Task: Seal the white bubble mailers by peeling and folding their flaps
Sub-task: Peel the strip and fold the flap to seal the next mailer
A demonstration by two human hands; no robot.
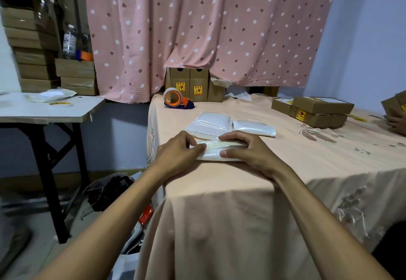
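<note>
A white bubble mailer (216,151) lies near the front left edge of the peach-covered table (285,170). My left hand (179,151) pinches its left end with thumb and fingers. My right hand (246,148) presses down on its right part, fingers along the folded flap and thumb at the near edge. Behind it rests a stack of white mailers (211,125), and one more mailer (253,128) lies to the right of that stack.
An orange tape dispenser (175,99) and small brown boxes (191,85) stand at the back by the pink curtain. Flat cardboard boxes (316,111) sit at the right, beside another person's hand (397,123). A white folding table (44,109) stands to the left.
</note>
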